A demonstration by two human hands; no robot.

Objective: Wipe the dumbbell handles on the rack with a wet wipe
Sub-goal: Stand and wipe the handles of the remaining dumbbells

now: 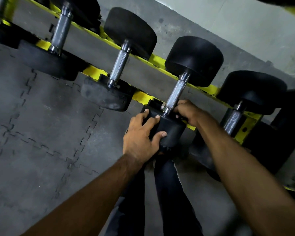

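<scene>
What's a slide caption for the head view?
Left hand holds a racked dumbbell; right hand grips its handle.

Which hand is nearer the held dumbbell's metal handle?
Right. The right hand grips the lower end of the handle; the left hand holds the black weight head below it.

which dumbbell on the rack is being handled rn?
The second dumbbell from the right: left hand grips its near head, right hand curls round the near end of its handle. The others sit untouched.
</scene>
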